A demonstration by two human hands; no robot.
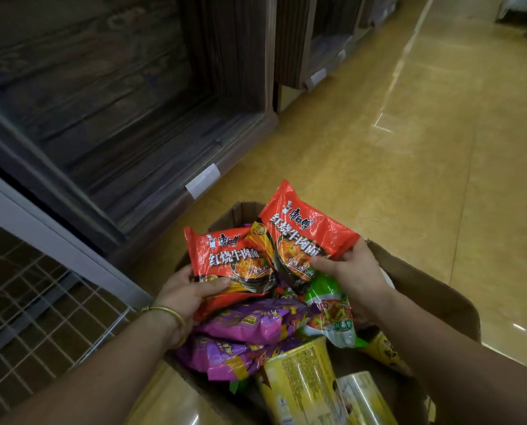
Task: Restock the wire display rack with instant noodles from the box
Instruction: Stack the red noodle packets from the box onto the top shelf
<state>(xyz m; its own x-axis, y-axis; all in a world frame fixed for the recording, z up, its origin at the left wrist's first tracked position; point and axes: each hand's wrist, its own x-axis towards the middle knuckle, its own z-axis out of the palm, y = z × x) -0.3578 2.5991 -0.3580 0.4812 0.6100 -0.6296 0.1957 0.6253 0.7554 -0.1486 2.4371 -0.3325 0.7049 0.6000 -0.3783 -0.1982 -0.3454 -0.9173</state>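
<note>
An open cardboard box (425,280) sits on the floor, full of instant noodles. My left hand (188,291), with a gold bangle on the wrist, grips a red noodle packet (228,259) by its lower edge. My right hand (357,271) grips a second red noodle packet (302,231) by its lower right corner, held above the box. Purple packets (250,326), a green packet (329,305) and yellow cup noodles (302,381) lie below in the box. The white wire display rack (41,305) is at the lower left.
Dark wooden shelving (133,111) with white price-tag holders runs along the left and back. Glossy yellow floor (409,148) stretches to the right of the box.
</note>
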